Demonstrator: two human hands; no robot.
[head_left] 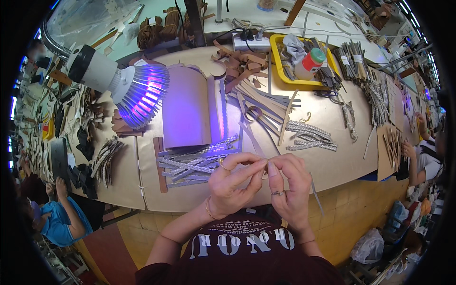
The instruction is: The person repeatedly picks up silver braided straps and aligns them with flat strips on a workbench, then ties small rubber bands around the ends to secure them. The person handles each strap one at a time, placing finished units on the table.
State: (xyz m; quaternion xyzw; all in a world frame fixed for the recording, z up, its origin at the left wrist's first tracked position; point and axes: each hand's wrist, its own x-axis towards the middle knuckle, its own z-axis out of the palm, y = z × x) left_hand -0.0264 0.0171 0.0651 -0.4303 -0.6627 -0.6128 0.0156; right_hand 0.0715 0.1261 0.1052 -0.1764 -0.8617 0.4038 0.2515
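Observation:
Above the table's front edge, my left hand (237, 183) and my right hand (289, 185) meet with thumbs and fingertips pinched together. Between them is a narrow grey strip, mostly hidden by the fingers. A grey strip tail (316, 194) hangs past the right hand over the edge, apparently the same piece. Just beyond my left hand lies a loose pile of braided silver-grey strips (192, 161). Another group of braided strips (311, 135) rests beyond my right hand. Flat grey and beige strips (261, 107) are spread farther back, with a small brown ring-shaped roll (253, 112) on them.
A lamp (142, 95) with a ribbed metal head casts violet light over a curved brown board (187, 109). A yellow tray (304, 84) holds a green-lidded bottle (310, 64). Brown scraps (242, 61) lie behind. Co-workers sit at left in a blue top (64, 218) and at right.

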